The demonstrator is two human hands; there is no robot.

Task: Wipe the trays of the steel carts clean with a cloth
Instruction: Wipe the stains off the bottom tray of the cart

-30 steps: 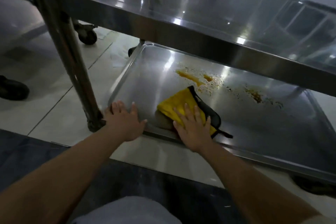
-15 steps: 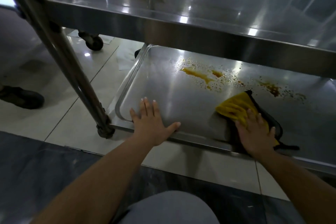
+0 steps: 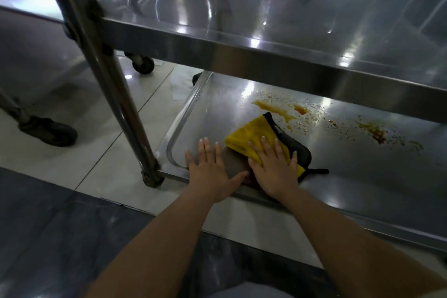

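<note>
The steel cart's bottom tray lies low in front of me, under the upper tray. Orange-brown sauce stains and dried specks spot its far side. A yellow cloth with a black edge lies flat near the tray's front left corner. My right hand presses on it with straight, spread fingers. Just to its left, my left hand rests flat on the tray's front rim, fingers straight, thumb almost touching the right hand.
The cart's steel leg slants down to a foot at the tray's front left corner. A caster wheel stands on the pale tiled floor behind. Someone's dark shoe is at the left. Dark floor runs along the near side.
My right hand has slid the cloth back leftward along the tray's front, from the middle to beside my left hand. The left hand stays on the front rim.
</note>
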